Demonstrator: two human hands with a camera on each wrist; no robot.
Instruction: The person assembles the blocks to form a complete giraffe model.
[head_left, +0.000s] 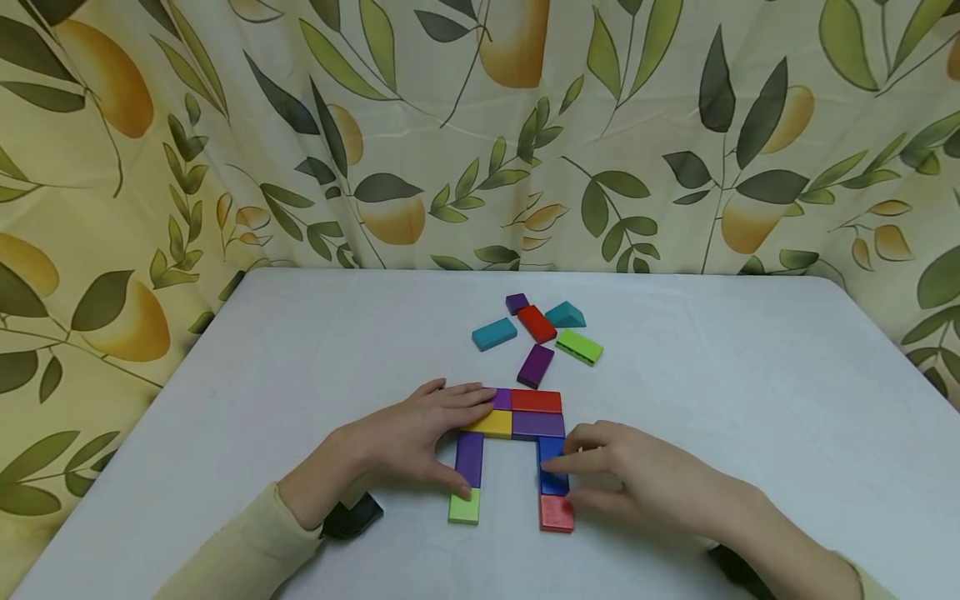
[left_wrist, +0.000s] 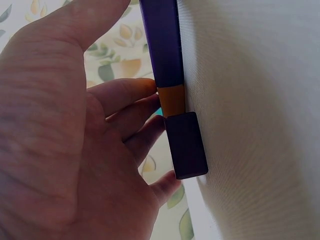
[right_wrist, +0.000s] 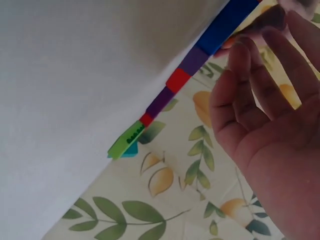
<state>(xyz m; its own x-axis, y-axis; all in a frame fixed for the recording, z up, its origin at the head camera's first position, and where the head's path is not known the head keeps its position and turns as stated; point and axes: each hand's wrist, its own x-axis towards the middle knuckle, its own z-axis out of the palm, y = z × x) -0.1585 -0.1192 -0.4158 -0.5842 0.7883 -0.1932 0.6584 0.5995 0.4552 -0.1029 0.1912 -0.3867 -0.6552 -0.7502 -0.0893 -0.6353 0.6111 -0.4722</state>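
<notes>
Flat blocks lie joined in an arch shape on the white table. Its top row has a purple block point(head_left: 502, 399) and a red block point(head_left: 536, 402); below are a yellow block point(head_left: 493, 424) and a violet block point(head_left: 537, 425). The left leg is a purple block point(head_left: 469, 454) above a light green block point(head_left: 464, 512); the right, a blue block point(head_left: 553, 482) above a red one. My left hand point(head_left: 405, 437) rests outstretched fingers on the upper left blocks, its thumb at the green one. My right hand point(head_left: 637, 479) touches the blue block with its fingertips.
Behind the arch lie loose blocks: a dark purple block point(head_left: 536, 367), a teal block point(head_left: 494, 334), a red block point(head_left: 537, 324), a green block point(head_left: 579, 347), a teal triangular block point(head_left: 566, 315) and a small purple block point(head_left: 517, 303). A patterned curtain point(head_left: 465, 167) hangs behind the table point(head_left: 300, 333).
</notes>
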